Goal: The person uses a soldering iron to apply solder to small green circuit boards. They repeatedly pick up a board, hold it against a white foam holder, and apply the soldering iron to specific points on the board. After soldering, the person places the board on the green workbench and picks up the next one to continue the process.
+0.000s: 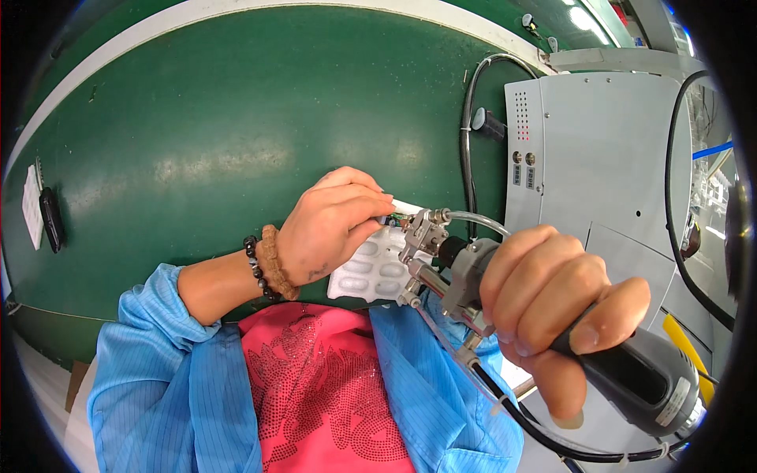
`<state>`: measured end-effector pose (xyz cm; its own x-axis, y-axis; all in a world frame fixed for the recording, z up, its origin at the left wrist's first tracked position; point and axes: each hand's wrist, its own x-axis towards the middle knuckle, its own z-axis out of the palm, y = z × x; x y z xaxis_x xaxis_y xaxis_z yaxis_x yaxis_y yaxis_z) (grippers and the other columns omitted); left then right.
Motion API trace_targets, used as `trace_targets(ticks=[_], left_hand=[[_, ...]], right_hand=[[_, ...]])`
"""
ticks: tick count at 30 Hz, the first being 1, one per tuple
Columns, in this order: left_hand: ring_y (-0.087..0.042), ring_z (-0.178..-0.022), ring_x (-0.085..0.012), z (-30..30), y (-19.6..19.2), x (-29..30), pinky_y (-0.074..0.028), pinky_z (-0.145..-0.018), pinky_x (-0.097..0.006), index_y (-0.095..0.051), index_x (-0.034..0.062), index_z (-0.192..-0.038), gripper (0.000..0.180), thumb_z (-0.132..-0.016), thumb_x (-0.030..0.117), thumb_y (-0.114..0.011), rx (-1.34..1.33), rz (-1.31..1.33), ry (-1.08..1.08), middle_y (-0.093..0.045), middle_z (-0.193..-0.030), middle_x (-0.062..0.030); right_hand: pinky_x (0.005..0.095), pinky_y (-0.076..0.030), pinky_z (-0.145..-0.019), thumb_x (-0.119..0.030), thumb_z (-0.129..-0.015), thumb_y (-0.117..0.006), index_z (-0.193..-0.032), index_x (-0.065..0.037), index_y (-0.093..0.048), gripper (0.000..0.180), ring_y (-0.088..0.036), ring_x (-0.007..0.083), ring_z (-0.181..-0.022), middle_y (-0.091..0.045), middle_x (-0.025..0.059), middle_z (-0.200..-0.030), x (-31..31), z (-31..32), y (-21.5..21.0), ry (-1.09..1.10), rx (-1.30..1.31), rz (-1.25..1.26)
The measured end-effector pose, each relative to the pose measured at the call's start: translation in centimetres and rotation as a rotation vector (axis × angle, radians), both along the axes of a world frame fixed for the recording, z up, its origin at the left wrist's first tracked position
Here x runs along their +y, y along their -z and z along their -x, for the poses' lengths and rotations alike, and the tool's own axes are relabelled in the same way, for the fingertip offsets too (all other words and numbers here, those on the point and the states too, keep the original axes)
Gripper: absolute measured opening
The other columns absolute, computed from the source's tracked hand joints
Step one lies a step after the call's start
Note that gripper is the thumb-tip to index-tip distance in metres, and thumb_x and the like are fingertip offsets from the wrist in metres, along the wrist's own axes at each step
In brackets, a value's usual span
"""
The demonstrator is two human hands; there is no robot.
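Observation:
My right hand point(552, 315) is wrapped round a black electric screwdriver point(623, 374) with a metal feed head point(426, 236) at its front. The screwdriver slants up and left, so its head ends beside my left fingertips. My left hand point(335, 225) is closed, back upward, with thumb and fingers pinched on a small piece. A white edge point(406, 207) and a dark bit show past the fingertips; the rest is hidden. Below both lies a white moulded tray point(364, 276) with several oval pockets, partly covered by my left hand and the feed head.
On the right stands a large grey machine point(607, 150) with red indicator lights. A black cable point(465, 134) loops beside it, near a small dark cylinder point(490, 124). A clear hose point(481, 221) joins the feed head. At the far left of the green table point(236, 110) lie a notepad point(33, 205) and a black object point(52, 219).

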<state>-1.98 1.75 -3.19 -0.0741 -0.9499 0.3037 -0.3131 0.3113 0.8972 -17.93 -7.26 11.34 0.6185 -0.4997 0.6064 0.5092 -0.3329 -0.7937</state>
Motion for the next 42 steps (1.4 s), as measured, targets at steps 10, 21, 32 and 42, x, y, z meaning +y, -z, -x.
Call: trace_targets(ticks=[10, 21, 32, 42], left_hand=[[-0.066, -0.101, -0.0289, -0.4, -0.1, -0.3, -0.055, -0.087, -0.038, -0.073, 0.0011, -0.101, 0.028, -0.073, 0.001, -0.079, 0.024, -0.006, 0.044, -0.073, -0.102, -0.0114], [-0.066, -0.104, -0.0242, -5.0, -4.7, -2.5, -0.05, -0.092, -0.035, -0.074, 0.0038, -0.103, 0.026, -0.079, 0.009, -0.081, 0.124, -0.303, 0.006, -0.072, -0.108, -0.0126], [-0.06, -0.118, -0.0333, -14.4, -0.4, -22.2, -0.047, -0.101, -0.041, -0.066, 0.0063, -0.12, 0.033, -0.09, 0.02, -0.07, -0.639, 0.39, -0.369, -0.067, -0.122, -0.0143], [-0.062, -0.105, -0.0342, -13.7, 2.1, -27.1, -0.051, -0.092, -0.041, -0.065, 0.0052, -0.12, 0.03, -0.09, 0.01, -0.067, -0.693, 0.178, -0.304, -0.066, -0.116, -0.0155]], right_hand=[[0.0235, -0.045, -0.041, -0.037, -0.088, -0.077, -0.101, -0.01, -0.045, 0.044, -0.055, 0.0094, -0.046, -0.056, -0.002, -0.064, 0.4, -0.2, -1.2, 0.08, 0.009, 0.004], [0.0206, -0.052, -0.042, -0.035, -0.087, -0.078, -0.1, -0.007, -0.049, 0.043, -0.056, 0.0086, -0.045, -0.058, 0.0006, -0.059, 1.7, 5.3, -3.9, 0.087, -0.257, 0.042], [0.0243, -0.052, -0.042, -0.033, -0.086, -0.08, -0.098, -0.007, -0.047, 0.044, -0.057, 0.0107, -0.044, -0.057, 0.0006, -0.06, 0.8, 5.2, -3.0, 0.084, -0.193, 0.063], [0.0264, -0.053, -0.044, -0.03, -0.086, -0.08, -0.096, -0.006, -0.049, 0.041, -0.058, 0.013, -0.045, -0.057, 0.003, -0.06, 0.2, 5.2, -2.6, 0.051, -0.198, 0.022]])
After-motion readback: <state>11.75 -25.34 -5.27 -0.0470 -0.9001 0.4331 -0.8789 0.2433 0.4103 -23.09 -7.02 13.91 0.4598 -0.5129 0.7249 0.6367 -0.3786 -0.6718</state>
